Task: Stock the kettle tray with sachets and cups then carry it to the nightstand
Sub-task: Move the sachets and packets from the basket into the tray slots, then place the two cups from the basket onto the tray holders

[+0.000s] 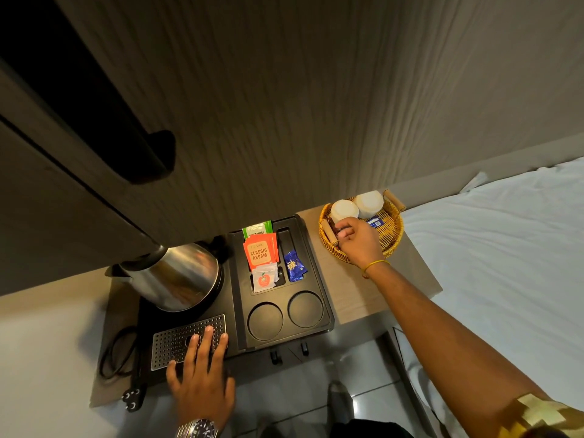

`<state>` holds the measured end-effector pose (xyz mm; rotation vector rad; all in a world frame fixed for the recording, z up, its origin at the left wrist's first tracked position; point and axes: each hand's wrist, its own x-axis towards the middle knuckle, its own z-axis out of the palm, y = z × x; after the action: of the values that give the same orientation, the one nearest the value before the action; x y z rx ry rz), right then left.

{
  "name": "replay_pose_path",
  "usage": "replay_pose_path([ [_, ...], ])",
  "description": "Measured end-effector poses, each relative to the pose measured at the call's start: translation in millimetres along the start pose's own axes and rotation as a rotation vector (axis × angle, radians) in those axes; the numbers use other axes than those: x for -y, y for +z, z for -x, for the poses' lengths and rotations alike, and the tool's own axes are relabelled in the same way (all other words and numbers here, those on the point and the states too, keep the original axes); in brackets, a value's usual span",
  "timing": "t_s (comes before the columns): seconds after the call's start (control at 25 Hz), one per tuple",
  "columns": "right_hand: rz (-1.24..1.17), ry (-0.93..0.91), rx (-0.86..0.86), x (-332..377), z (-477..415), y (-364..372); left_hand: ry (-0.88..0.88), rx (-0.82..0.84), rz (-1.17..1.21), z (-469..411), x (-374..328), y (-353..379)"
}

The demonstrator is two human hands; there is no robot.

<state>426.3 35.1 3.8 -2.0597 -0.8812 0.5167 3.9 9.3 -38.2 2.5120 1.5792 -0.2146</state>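
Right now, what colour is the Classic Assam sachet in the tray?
Orange-red with white lettering, on the Classic Assam sachet; the head view shows it.

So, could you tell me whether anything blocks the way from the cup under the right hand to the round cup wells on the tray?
Nothing visible does. The right hand is at the nearer cup in the basket; both wells are bare.

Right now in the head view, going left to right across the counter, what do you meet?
Black power cord → kettle → orange Classic Assam sachet → blue sachet → wicker basket holding two white cups, the right hand at the nearer cup → white bed sheet.
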Motion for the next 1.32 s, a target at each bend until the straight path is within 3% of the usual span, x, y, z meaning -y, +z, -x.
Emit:
replay_pose_path([
  [0.32, -0.167, -0.147, -0.173, 15, 9, -19, 0.015, -0.013, -0.019, 1, -2, -4],
  [0.44, -0.223, -0.234, -0.098, 44, 24, 3, 0.018, -0.027, -0.012, 2, -3, -6],
  [0.56, -0.240, -0.195, 0.018, 62, 36, 41, 0.018, -0.035, 0.000, 2, -4, -7],
  [0.68, -0.154, -0.098, 0.067, 63, 38, 69, 0.023, -0.036, 0.006, 2, -4, -8],
  [0.84, -0.017, -0.035, 0.011, 59, 34, 89, 0.018, -0.034, 0.029, 2, -3, -6],
  [1.32, 0.415, -0.130, 0.053, 78, 26, 92, 0.025, -0.017, 0.023, 1, 2, -1],
])
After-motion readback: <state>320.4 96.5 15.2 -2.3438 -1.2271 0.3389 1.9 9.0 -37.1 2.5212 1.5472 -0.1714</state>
